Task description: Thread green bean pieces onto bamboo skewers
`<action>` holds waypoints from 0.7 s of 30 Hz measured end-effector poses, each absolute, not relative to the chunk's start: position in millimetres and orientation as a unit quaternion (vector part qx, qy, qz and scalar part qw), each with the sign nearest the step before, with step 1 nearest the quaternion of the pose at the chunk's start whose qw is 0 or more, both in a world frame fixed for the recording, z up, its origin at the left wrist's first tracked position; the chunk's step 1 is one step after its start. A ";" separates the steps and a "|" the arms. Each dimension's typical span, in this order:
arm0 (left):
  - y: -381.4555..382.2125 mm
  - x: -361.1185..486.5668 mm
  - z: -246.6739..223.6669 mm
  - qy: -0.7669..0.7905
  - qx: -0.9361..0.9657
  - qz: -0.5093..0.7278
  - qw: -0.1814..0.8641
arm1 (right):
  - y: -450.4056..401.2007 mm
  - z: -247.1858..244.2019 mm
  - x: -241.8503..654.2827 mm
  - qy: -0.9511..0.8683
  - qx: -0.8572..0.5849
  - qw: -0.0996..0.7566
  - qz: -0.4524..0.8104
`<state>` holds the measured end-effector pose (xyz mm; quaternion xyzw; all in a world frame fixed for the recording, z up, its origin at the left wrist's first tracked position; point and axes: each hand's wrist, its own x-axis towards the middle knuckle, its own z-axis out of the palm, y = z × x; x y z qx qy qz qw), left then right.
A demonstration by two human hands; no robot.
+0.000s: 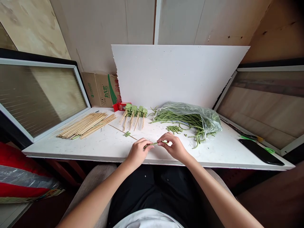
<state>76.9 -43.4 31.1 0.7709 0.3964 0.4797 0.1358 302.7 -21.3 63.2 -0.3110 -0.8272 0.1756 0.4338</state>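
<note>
My left hand (139, 152) and my right hand (173, 146) are both closed on one thin green bean (154, 143), which spans the short gap between them just above the front of the table. Beyond my left hand a single bamboo skewer (114, 127) lies slantwise, with a few short bean pieces (127, 134) at its middle. A small heap of cut bean pieces (174, 129) sits past my right hand. Behind it, long green beans (180, 117) spill from a clear plastic bag (211, 118).
Bundled bamboo skewers (85, 125) lie at the left. Several finished bean skewers (136, 110) stand in a row by a red box (120, 106) and a cardboard box (102, 90). A white board (180, 76) leans behind. A black phone (260, 152) lies at the table's (95, 152) right end.
</note>
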 end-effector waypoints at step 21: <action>-51.4 78.9 49.8 0.327 0.778 0.485 0.230 | -39.3 56.6 278.8 -0.790 -0.282 0.481 0.254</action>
